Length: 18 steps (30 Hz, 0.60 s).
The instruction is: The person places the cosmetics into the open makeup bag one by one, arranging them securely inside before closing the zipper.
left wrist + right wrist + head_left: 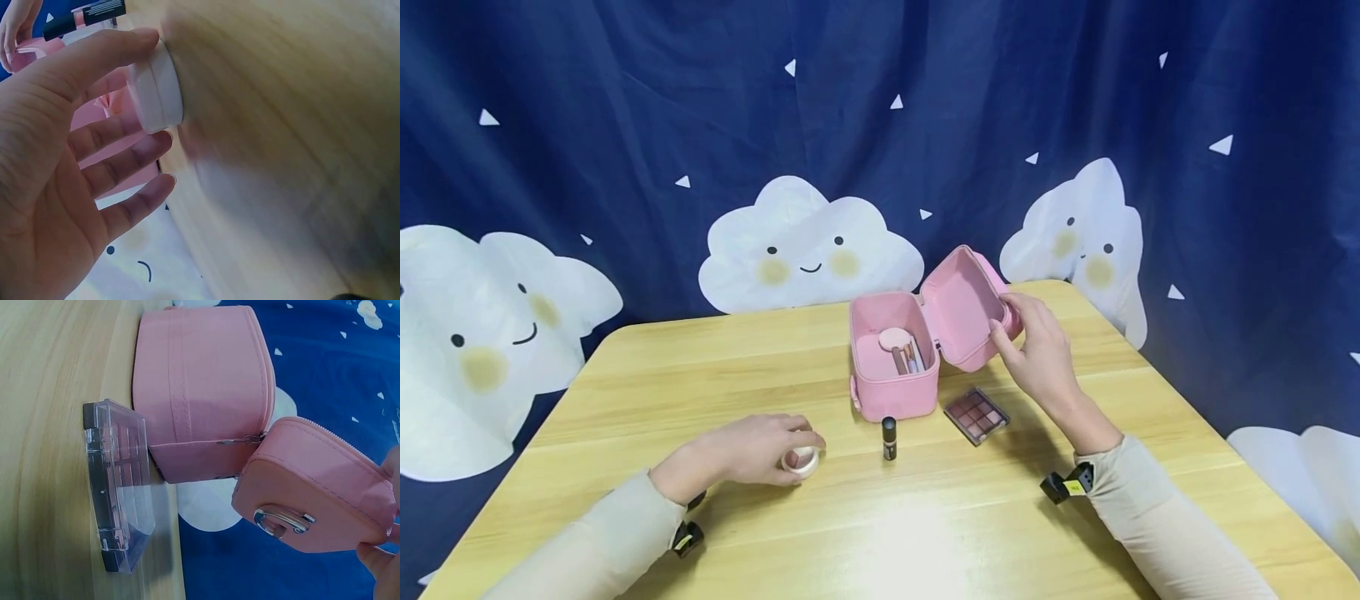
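Observation:
My left hand [752, 450] pinches a small round white compact [156, 87] between thumb and fingers, low over the table at the left. The other fingers are spread in the left wrist view. With my right hand [1041, 354], I grip the edge of the lid [312, 494] of a pink cosmetic case [895, 400]. That lid is swung back to the right, its metal handle showing in the right wrist view. Inside the case lie a pale pink puff [895, 338] and several slim sticks [910, 358], their kind too small to tell.
In front of the case stands a small black-capped tube [889, 437]. An eyeshadow palette [976, 415] with a clear cover lies on the wooden table [737, 358], right of the tube and below my right hand. A blue cloud-print curtain [850, 100] hangs behind the table.

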Available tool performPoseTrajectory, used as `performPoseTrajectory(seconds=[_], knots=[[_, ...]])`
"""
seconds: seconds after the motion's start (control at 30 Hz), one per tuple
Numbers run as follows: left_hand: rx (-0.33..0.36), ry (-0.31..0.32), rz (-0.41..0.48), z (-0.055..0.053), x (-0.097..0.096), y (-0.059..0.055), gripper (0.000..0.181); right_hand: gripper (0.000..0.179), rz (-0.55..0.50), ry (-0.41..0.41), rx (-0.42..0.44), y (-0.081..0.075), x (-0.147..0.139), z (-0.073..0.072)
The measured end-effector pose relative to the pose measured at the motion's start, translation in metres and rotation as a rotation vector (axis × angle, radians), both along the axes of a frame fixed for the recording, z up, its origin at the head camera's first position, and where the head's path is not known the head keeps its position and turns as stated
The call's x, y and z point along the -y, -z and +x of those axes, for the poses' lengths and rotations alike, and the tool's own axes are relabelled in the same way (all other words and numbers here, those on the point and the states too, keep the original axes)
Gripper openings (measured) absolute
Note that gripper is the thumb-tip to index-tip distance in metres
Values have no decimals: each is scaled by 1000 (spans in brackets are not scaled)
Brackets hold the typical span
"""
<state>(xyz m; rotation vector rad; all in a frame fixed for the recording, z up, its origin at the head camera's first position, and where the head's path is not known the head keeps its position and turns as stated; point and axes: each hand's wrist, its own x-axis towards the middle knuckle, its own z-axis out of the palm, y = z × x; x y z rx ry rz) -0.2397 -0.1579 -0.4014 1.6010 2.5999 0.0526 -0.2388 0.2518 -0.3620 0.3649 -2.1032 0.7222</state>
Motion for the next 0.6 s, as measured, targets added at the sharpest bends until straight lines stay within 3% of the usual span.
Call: performPoseTrajectory(seconds=[0.13,0.3,0.6], knots=[[-3,31,13,0,-1,0,38,39,-1,2,10,0,-1,0],[-23,19,28,-3,-2,-3,39,39,-3,4,20,0,-1,0],[-124,12,118,-14,-10,-29,41,38,7,7,5,0,-1,-1]])
